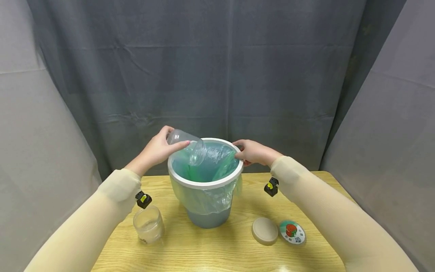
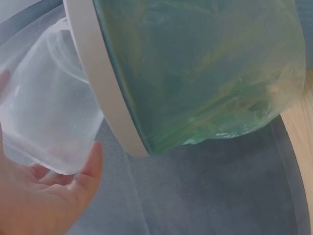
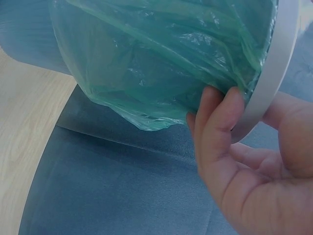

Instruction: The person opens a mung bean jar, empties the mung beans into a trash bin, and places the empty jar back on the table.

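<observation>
A grey trash bin (image 1: 208,219) with a white rim ring (image 1: 190,183) stands on the table, lined with a thin green plastic bag (image 1: 204,200) that hangs over its outside. My left hand (image 1: 158,149) grips a clear plastic cup (image 1: 183,138), tilted with its mouth down over the bin's left part. In the left wrist view the cup (image 2: 54,103) looks empty and its lip is behind the rim. My right hand (image 1: 255,152) pinches the bin's right rim, thumb inside and fingers outside against the bag (image 3: 146,63).
On the wooden table (image 1: 190,253), a clear glass jar (image 1: 148,226) stands at the front left. A beige round lid (image 1: 265,231) and a round lid with a tomato picture (image 1: 292,232) lie at the front right. Grey curtains (image 1: 183,75) enclose the back and sides.
</observation>
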Demonstrator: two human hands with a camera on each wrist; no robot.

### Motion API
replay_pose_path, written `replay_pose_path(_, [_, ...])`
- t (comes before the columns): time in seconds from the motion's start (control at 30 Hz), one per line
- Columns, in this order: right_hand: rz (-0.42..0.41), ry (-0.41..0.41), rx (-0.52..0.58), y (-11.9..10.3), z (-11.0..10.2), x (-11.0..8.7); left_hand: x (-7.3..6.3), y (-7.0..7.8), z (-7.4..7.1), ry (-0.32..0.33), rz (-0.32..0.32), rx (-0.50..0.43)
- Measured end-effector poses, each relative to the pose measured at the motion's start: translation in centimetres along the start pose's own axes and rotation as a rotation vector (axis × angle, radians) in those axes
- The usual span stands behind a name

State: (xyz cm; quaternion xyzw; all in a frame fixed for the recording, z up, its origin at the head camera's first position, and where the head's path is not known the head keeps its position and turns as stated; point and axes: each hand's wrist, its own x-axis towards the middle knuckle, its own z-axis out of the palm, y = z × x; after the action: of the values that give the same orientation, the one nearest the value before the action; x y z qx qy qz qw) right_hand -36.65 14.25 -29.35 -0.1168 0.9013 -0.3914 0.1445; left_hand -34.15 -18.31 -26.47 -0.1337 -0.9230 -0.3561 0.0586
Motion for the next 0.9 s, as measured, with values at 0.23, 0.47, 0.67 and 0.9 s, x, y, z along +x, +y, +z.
replay_pose_path(0.23, [0.003,0.006,0.000,0.0,0.0,0.0,0.0,-0.5,-0.1,0.035,-0.080,-0.265])
replay_pose_path(0.47, [0.001,0.007,0.002,0.2,0.0,0.1,-0.1,0.1,0.3,0.004,-0.132,-0.647])
replay_pose_path(0.67, [-0.007,0.006,-0.004,0.3,0.0,0.1,-0.8,0.8,0.6,-0.018,-0.148,-0.874])
replay_pose_path(0.9, [-0.014,0.004,0.001,0.4,0.1,0.3,-1.9,1.1,0.5,-0.040,-0.095,-1.122])
